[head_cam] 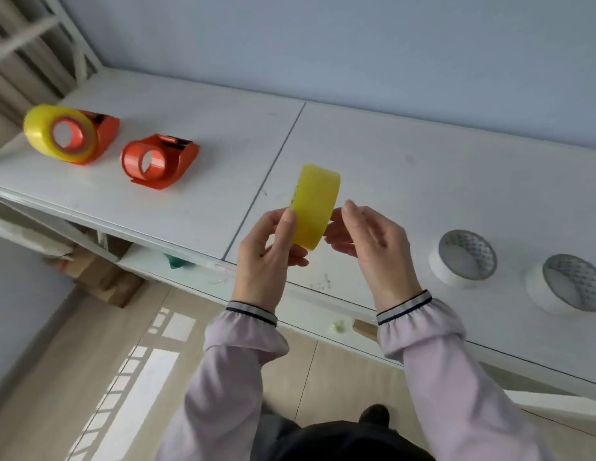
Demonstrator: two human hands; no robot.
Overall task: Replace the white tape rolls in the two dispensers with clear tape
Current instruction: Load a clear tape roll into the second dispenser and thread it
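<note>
White shelf: 2 orange dispensers left, 2 white tape rolls right.

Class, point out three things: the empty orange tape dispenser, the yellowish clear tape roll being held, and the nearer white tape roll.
Empty orange tape dispenser point(160, 165): head view, side wall.
Yellowish clear tape roll point(315, 204): head view, outer band.
Nearer white tape roll point(436, 265): head view, outer wall.

**White worktop set against pale blue wall**

A white table, divided by a dark seam, is seen along a pale blue wall. A white metal frame is seen at its far left end. Cardboard boxes and a green object are stored beneath the top. A wooden block is seen under the near edge. The beige floor is crossed by patches of window light.
</note>
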